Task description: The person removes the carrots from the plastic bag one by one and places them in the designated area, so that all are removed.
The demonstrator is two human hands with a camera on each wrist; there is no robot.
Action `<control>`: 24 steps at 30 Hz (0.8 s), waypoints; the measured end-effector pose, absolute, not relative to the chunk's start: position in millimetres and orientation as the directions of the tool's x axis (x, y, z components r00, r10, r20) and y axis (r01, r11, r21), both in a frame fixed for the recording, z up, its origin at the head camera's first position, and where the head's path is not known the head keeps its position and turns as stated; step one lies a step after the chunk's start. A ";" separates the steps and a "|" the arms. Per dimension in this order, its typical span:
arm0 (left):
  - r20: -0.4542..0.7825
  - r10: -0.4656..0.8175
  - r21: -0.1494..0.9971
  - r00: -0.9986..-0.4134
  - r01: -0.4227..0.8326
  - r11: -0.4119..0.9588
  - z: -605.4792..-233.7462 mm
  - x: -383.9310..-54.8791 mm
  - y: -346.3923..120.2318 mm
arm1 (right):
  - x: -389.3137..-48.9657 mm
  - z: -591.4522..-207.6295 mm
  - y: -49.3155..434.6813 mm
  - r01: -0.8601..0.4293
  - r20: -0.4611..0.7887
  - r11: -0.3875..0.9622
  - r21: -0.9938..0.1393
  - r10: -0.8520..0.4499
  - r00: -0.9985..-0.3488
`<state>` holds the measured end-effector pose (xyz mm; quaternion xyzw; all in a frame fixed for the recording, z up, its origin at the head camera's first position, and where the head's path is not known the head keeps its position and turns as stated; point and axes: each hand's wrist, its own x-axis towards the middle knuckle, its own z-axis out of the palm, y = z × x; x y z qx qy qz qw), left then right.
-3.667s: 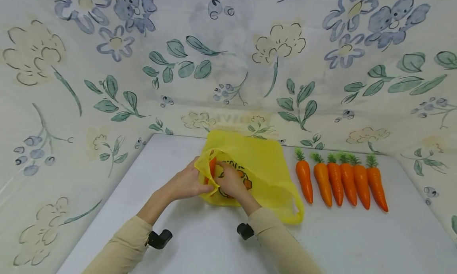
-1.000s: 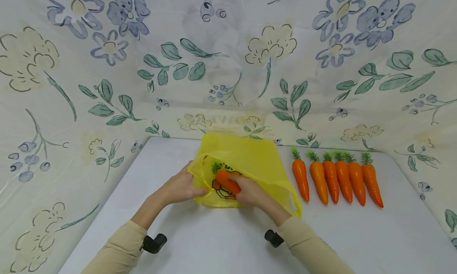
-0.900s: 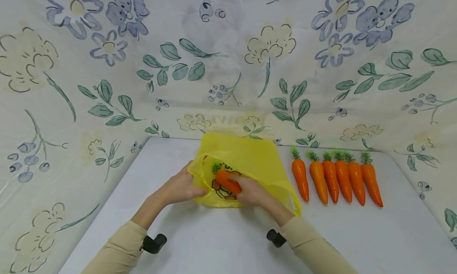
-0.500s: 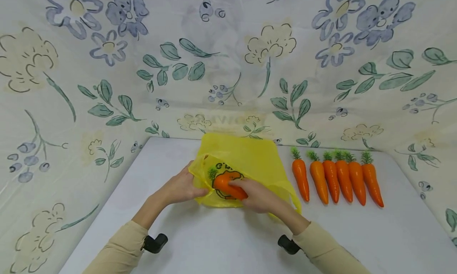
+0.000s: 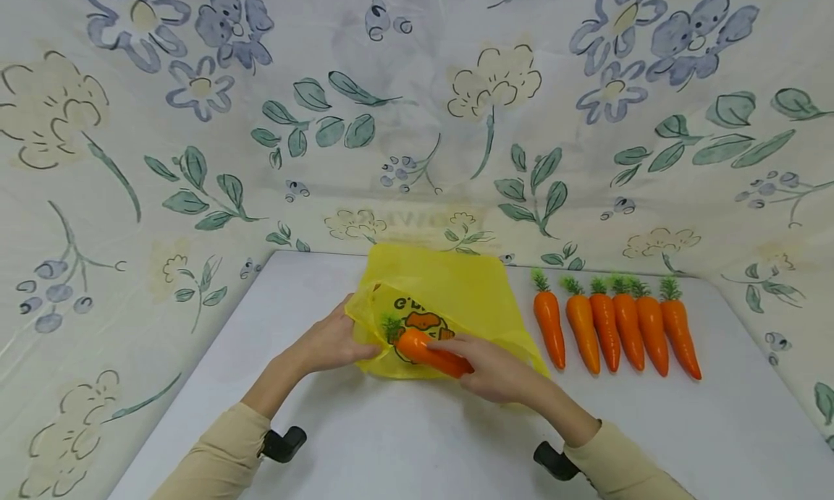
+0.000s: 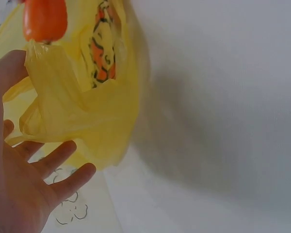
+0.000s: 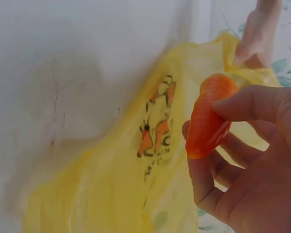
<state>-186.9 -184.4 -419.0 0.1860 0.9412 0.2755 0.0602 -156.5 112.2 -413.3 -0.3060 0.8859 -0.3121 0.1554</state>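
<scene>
In the head view my right hand (image 5: pixel 498 371) pinches an orange toy carrot (image 5: pixel 426 350) between thumb and fingers. Its green leafy top points left, toward the mouth of a yellow plastic bag (image 5: pixel 443 272) with a cartoon print. The right wrist view shows thumb and fingertips on opposite sides of this carrot (image 7: pixel 211 116). At the bag's left end my left hand (image 5: pixel 332 343) holds the bag's edge. Seen from the left wrist, the thumb hooks the bag (image 6: pixel 94 114) near its rim while the other fingers spread below.
To the right of the bag stands a row of several more toy carrots (image 5: pixel 625 333) with green tops, one slightly apart (image 5: pixel 549 330). All lie on a white table (image 5: pixel 404 442). Behind it hangs a flower-patterned cloth (image 5: pixel 417 153).
My right hand was inside the bag's mouth earlier, then came out with the carrot visible, and has since drawn rightward and toward me with it. The left hand stays at the bag's edge.
</scene>
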 end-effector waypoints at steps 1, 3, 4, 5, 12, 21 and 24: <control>-0.012 0.384 0.541 -0.923 0.318 0.779 -419.0 -186.8 -184.0 | -155.4 -411.3 115.3 -0.436 -0.091 0.617 -0.655 -0.637 -0.765; -0.011 0.386 0.540 -0.923 0.319 0.779 -419.3 -186.7 -183.1 | -153.9 -406.8 120.8 -0.432 -0.097 0.616 -0.658 -0.639 -0.763; -0.012 0.385 0.539 -0.923 0.318 0.780 -419.5 -186.6 -182.6 | -153.4 -404.2 123.3 -0.434 -0.095 0.612 -0.662 -0.642 -0.761; -0.014 0.384 0.538 -0.923 0.316 0.781 -419.9 -186.9 -182.2 | -153.2 -401.5 125.8 -0.436 -0.092 0.609 -0.662 -0.644 -0.759; -0.028 0.377 0.555 -0.926 0.300 0.776 -420.0 -187.1 -180.0 | -154.3 -385.9 139.4 -0.442 -0.093 0.593 -0.673 -0.662 -0.744; -0.027 0.383 0.568 -0.924 0.301 0.766 -420.0 -185.1 -180.6 | -158.0 -376.5 159.9 -0.437 -0.044 0.528 -0.728 -0.672 -0.739; -0.027 0.392 0.577 -0.920 0.306 0.757 -419.3 -185.3 -179.5 | -159.2 -371.5 170.5 -0.431 -0.020 0.511 -0.743 -0.661 -0.750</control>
